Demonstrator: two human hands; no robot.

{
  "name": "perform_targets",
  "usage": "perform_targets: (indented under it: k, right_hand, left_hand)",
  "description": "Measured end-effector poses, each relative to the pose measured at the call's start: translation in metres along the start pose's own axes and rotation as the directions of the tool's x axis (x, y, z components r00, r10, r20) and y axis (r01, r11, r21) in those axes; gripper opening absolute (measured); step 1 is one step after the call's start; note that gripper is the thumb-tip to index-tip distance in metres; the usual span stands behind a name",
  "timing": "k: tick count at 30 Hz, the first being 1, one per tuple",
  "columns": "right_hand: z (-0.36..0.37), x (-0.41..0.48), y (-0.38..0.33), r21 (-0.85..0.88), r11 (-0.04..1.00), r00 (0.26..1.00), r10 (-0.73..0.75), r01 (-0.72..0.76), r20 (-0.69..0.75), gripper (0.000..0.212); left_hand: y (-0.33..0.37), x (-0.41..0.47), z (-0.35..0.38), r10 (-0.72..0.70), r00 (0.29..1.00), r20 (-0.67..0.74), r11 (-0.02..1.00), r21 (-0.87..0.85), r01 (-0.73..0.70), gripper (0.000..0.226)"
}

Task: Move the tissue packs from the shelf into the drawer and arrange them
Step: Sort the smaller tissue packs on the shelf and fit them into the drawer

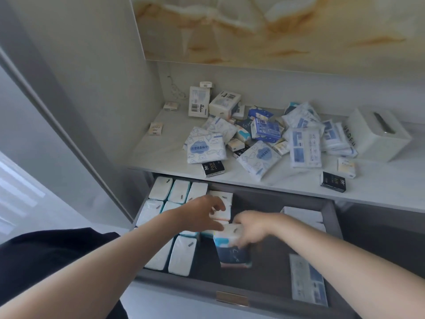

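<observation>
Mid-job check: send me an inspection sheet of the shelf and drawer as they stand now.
Surface: pale shelf above an open grey drawer.
Job's things: loose heap of tissue packs on the shelf; upright packs in rows at the drawer's left; flat packs at its right.
Clutter: white tissue box at the shelf's right; cartons at its back.
Hands: left hand over the rows, grip unclear; right hand grips a blue-and-white pack in the drawer, blurred.
Cables: white cord against the shelf's back wall.
Surroundings: marbled panel above; grey cabinet wall at left.
</observation>
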State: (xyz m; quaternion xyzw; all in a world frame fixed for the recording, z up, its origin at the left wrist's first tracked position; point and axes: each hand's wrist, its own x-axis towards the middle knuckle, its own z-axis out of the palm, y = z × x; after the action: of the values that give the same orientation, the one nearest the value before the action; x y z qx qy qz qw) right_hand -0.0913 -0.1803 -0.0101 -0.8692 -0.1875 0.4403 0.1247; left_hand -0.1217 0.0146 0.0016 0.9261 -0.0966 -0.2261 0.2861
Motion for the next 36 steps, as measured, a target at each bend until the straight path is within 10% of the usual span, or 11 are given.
perform_targets:
  k: [7, 14, 21, 25, 29, 36]
  right_hand:
    - [0.070, 0.031, 0.001, -0.128, 0.980, 0.944, -0.181, 0.151, -0.277, 0.044]
    - [0.093, 0.046, -0.002, -0.499, 0.866, 0.867, -0.226, -0.030, -0.445, 0.061]
    - [0.079, 0.055, -0.002, -0.352, 0.935, 0.896, -0.185, 0.034, -0.405, 0.094]
    - [0.063, 0.051, -0.002, -0.330, 0.938, 0.935, -0.203, 0.102, -0.290, 0.102]
    - [0.016, 0.042, -0.008, -0.268, 0.958, 0.960, -0.169, 0.106, -0.225, 0.062]
    - [-0.094, 0.021, -0.003, -0.031, 0.974, 0.778, -0.198, 0.225, -0.596, 0.026]
  left_hand:
    - [-0.029, -0.005, 0.027, 0.058, 0.992, 0.113, 0.840, 0.532, -0.110, 0.065]
    - [-0.041, -0.002, 0.042, 0.102, 0.984, 0.147, 0.649, 0.739, -0.178, 0.064]
    - [-0.036, 0.006, 0.053, 0.130, 0.987, 0.095, 0.504, 0.851, -0.148, 0.055]
    - [-0.035, 0.012, 0.046, 0.119, 0.986, 0.119, 0.538, 0.826, -0.165, 0.053]
    - [-0.024, 0.020, 0.018, 0.114, 0.992, 0.058, 0.772, 0.623, -0.126, 0.041]
    - [0.004, 0.062, -0.056, 0.123, 0.965, -0.232, 0.950, 0.309, -0.046, 0.024]
